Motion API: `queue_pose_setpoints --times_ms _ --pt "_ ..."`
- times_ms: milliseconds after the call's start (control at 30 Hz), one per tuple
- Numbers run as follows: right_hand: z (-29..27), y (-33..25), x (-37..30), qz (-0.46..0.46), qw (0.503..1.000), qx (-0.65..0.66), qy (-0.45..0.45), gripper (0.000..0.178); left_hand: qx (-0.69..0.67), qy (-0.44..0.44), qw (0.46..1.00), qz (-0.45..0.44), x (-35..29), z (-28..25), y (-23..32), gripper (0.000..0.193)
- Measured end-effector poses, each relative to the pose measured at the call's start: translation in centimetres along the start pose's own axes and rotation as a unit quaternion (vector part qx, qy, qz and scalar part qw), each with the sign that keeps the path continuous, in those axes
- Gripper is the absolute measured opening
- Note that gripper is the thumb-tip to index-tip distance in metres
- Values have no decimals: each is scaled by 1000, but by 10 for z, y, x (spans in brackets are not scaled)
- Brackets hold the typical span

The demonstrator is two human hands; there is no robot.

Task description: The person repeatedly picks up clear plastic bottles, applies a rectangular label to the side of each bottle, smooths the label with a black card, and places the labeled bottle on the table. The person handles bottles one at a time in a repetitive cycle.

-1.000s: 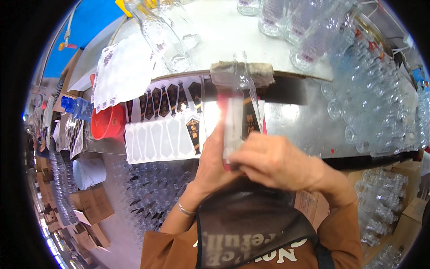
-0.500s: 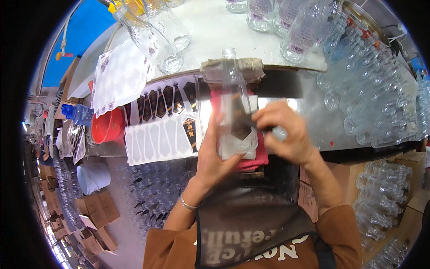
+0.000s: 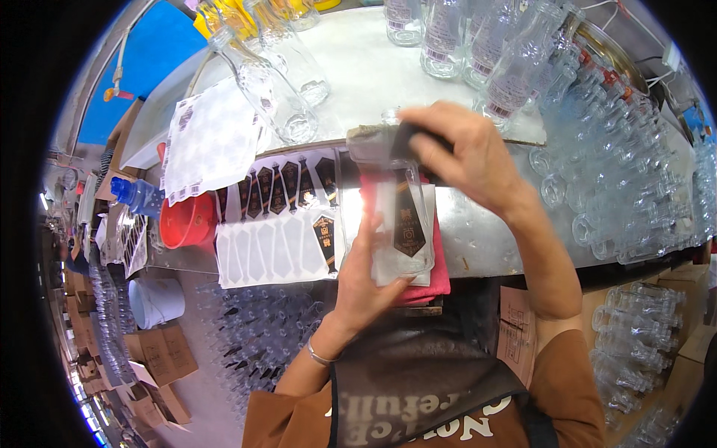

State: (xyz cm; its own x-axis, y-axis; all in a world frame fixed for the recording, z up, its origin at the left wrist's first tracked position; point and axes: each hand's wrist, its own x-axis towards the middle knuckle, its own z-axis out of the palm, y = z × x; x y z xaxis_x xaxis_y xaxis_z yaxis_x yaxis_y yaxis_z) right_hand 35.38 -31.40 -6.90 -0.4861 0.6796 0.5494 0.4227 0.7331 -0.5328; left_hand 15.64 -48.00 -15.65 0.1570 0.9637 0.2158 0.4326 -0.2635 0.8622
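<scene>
A clear glass bottle [image 3: 381, 257] lies in front of me with its neck pointing away. It carries a black tie-shaped label [image 3: 408, 220] with gold print. My left hand [image 3: 364, 280] grips the bottle's lower body from the left, its thumb at the base end. Over the bottle's neck, my right hand [image 3: 470, 153] is closed on a small dark block [image 3: 413, 140], smeared by motion; its exact kind I cannot make out. Under the bottle are a white sheet and a pink cloth [image 3: 439, 272]. A folded beige cloth [image 3: 367, 133] sits beneath the neck.
Left of the bottle lies a sheet of tie-shaped labels [image 3: 278, 250], several peeled away. Beyond it are another label sheet [image 3: 213, 142], a red bucket [image 3: 187, 222] and standing bottles [image 3: 299, 123]. Labelled bottles [image 3: 444, 45] stand at the back; many plain bottles [image 3: 620, 157] crowd the right.
My right hand has moved away from me, from beside the label up to the bottle's neck, with the dark block. The label's lower part is now uncovered. My left hand keeps its hold.
</scene>
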Motion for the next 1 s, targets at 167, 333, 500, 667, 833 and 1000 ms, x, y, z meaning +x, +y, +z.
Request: queue_pose_setpoints --times_ms 167,333,500,667,833,1000 --pt "6 2 21 -6 995 -95 30 28 15 0 1000 -3 1 -1 5 120" --pt "12 -6 21 2 996 -70 -61 22 22 0 1000 -7 2 0 6 120" --pt "9 -16 0 -92 995 -41 5 18 36 20 999 5 0 4 5 121" --pt "1 -62 -82 -62 983 122 -120 24 102 57 991 65 3 15 1 121" --pt "-19 -52 -103 326 882 327 -94 18 51 34 998 36 3 9 11 123" --pt "32 -20 -126 482 695 518 -124 62 -370 6 926 -73 19 11 25 117"
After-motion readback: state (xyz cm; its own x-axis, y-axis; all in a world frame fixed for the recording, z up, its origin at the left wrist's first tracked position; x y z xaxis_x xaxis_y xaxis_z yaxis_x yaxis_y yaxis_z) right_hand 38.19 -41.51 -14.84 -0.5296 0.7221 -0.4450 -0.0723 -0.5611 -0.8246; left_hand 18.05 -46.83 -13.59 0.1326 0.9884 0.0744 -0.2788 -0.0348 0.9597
